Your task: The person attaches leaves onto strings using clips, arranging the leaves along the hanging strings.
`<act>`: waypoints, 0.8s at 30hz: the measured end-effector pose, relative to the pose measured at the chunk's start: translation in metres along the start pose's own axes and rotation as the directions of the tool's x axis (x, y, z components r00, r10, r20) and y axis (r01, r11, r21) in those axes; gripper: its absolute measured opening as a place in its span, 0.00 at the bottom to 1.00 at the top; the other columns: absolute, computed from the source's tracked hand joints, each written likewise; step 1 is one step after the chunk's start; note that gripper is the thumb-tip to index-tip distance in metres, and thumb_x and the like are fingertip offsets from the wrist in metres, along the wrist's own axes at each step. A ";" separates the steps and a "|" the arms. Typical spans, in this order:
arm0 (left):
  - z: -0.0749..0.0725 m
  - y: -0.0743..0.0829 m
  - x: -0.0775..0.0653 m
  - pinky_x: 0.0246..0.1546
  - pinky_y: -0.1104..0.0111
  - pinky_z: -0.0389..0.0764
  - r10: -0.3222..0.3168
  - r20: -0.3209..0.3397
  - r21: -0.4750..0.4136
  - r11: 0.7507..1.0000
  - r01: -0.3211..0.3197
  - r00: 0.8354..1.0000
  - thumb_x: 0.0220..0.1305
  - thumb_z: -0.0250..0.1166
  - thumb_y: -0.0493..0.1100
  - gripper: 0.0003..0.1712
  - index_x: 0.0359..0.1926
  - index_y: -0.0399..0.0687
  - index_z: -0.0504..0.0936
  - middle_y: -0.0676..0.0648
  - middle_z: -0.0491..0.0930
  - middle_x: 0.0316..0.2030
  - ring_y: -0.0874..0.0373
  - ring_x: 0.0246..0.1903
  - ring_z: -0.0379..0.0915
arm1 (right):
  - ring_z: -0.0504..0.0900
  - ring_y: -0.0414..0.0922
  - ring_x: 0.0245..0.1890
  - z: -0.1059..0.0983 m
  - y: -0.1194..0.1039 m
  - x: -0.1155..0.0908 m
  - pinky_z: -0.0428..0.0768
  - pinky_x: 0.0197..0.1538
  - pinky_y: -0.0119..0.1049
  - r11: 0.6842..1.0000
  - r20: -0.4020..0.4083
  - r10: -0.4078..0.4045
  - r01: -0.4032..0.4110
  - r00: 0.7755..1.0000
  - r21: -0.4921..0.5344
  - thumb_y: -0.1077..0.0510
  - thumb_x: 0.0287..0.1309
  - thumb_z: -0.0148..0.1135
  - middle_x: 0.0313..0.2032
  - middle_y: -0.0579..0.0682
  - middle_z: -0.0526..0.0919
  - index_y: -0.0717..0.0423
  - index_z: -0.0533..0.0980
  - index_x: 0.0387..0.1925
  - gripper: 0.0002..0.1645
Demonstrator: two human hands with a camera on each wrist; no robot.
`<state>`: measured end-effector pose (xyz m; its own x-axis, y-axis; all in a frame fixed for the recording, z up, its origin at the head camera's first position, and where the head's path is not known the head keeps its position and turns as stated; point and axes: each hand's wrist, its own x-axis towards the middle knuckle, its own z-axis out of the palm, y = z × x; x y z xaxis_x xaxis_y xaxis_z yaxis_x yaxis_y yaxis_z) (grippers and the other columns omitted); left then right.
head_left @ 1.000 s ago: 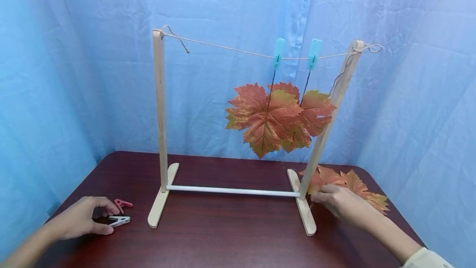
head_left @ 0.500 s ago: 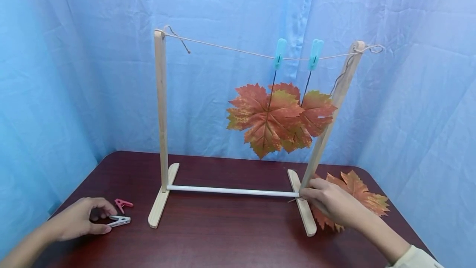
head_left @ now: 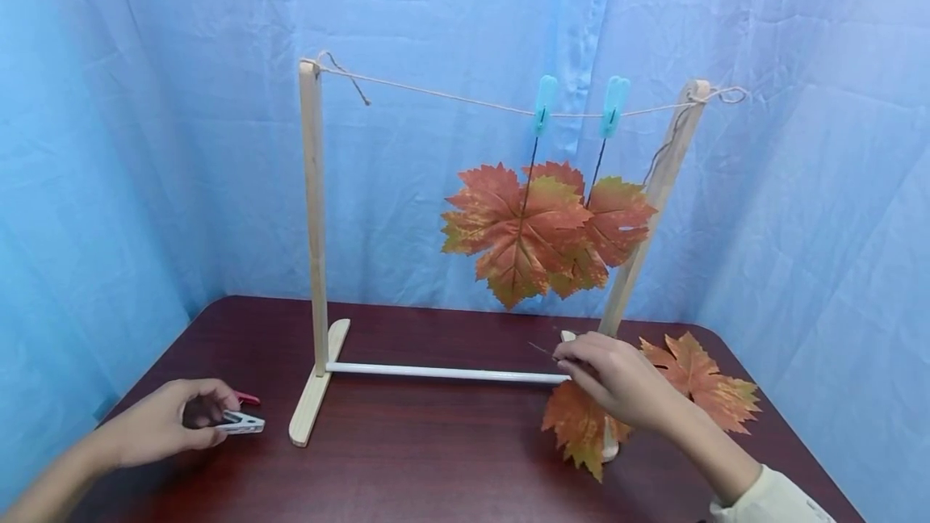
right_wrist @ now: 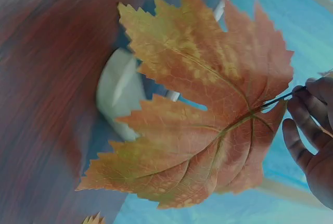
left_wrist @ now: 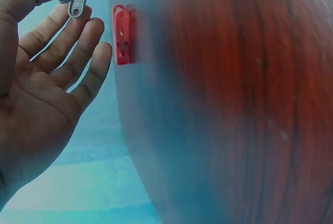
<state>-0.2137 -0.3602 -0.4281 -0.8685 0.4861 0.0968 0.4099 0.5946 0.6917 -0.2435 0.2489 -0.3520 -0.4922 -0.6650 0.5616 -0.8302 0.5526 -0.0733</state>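
Note:
My left hand [head_left: 163, 424] pinches a white clothespin [head_left: 243, 424] between thumb and fingertips, low over the table's left side. Just beyond it lies a red clothespin [left_wrist: 122, 35], seen whole in the left wrist view. With thumb and fingers, my right hand [head_left: 621, 382] holds an artificial autumn leaf [right_wrist: 208, 125] by its dark stem. The leaf hangs below the hand, in front of the stand's right foot. Another orange leaf [head_left: 705, 386] rests on the table at the right, partly hidden by the forearm.
A wooden stand [head_left: 314, 224] carries a string [head_left: 436, 92] between its posts. Two turquoise clothespins [head_left: 544, 106] on the string hold hanging leaves [head_left: 516, 224] by their stems. A white rod [head_left: 443, 371] joins the posts low down. Blue cloth [head_left: 407, 208] surrounds the dark table [head_left: 407, 458].
My right hand has moved left across the stand's right post, lifting one leaf off the table by its stem. The left hand has taken up the white clothespin and turned it slightly.

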 end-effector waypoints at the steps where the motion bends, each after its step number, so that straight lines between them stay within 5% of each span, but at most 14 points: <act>1: 0.000 0.002 0.001 0.28 0.70 0.77 -0.003 -0.009 0.002 1.000 0.003 1.000 0.64 0.72 0.36 0.11 0.46 0.45 0.80 0.57 0.80 0.34 0.64 0.33 0.75 | 0.71 0.30 0.30 0.001 -0.001 0.003 0.73 0.30 0.26 1.000 -0.003 0.002 -0.002 1.000 0.009 0.68 0.59 0.71 0.33 0.38 0.80 0.46 0.82 0.42 0.15; 10: 0.001 0.020 0.010 0.30 0.70 0.78 0.116 -0.136 0.031 0.993 -0.113 0.984 0.64 0.72 0.35 0.12 0.46 0.49 0.82 0.58 0.83 0.34 0.62 0.33 0.78 | 0.80 0.32 0.35 0.013 -0.008 0.026 0.80 0.34 0.29 0.997 -0.018 0.027 -0.026 0.999 0.073 0.66 0.63 0.69 0.38 0.41 0.86 0.49 0.83 0.43 0.11; 15: -0.001 0.033 0.020 0.31 0.67 0.82 0.101 -0.134 -0.027 0.994 -0.106 0.986 0.66 0.71 0.36 0.13 0.50 0.43 0.82 0.55 0.84 0.37 0.61 0.35 0.81 | 0.81 0.31 0.34 0.018 -0.011 0.038 0.80 0.33 0.29 0.993 -0.033 0.028 -0.024 0.999 0.119 0.67 0.63 0.69 0.38 0.42 0.87 0.50 0.83 0.44 0.11; 21: -0.001 0.047 0.035 0.24 0.54 0.86 0.070 -0.120 -0.191 0.977 -0.092 0.990 0.67 0.70 0.35 0.19 0.55 0.32 0.78 0.40 0.85 0.40 0.51 0.34 0.85 | 0.78 0.31 0.30 0.021 -0.020 0.053 0.78 0.31 0.28 0.982 -0.042 0.024 -0.016 0.999 0.190 0.67 0.65 0.67 0.39 0.44 0.87 0.52 0.84 0.45 0.11; 24: 0.001 0.053 0.043 0.23 0.55 0.85 0.059 -0.155 -0.186 0.979 -0.087 0.986 0.66 0.71 0.36 0.20 0.56 0.34 0.78 0.40 0.85 0.39 0.52 0.33 0.86 | 0.77 0.31 0.29 0.022 -0.025 0.059 0.77 0.30 0.28 0.977 -0.051 0.024 -0.013 0.998 0.213 0.66 0.66 0.66 0.39 0.45 0.87 0.53 0.84 0.46 0.10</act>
<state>-0.2287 -0.3075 -0.3882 -0.8756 0.4151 0.2469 0.4252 0.4200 0.8018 -0.2581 0.1849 -0.3356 -0.4984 -0.6249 0.6009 -0.8604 0.4418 -0.2542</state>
